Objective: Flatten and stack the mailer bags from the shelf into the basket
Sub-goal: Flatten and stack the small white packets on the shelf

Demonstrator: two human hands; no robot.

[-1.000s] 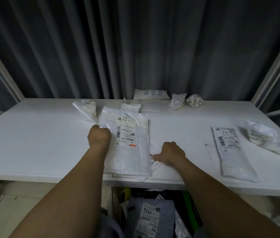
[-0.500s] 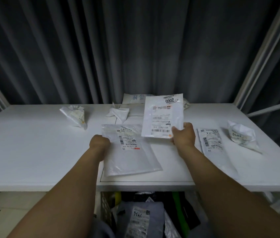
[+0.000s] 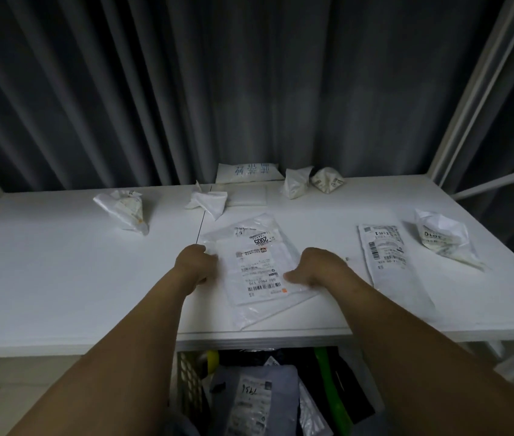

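At frame centre, the left hand [image 3: 195, 265] and right hand [image 3: 320, 266], fingers curled closed, are pressing the stacked mailer bags [image 3: 257, 268] against the shelf [image 3: 60, 278], squaring their edges.

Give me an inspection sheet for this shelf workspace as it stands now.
Surface: white shelf, mostly bare at left.
Job's things: flat mailer labelled 2005 on a clear bag; long flat mailer at right; crumpled bags at left, centre, back and far right; basket below holds a grey mailer.
Clutter: white pack by the curtain.
Grippers: left hand and right hand press the stack's sides.
Cables: nothing seen.
Surroundings: grey curtain, white frame.
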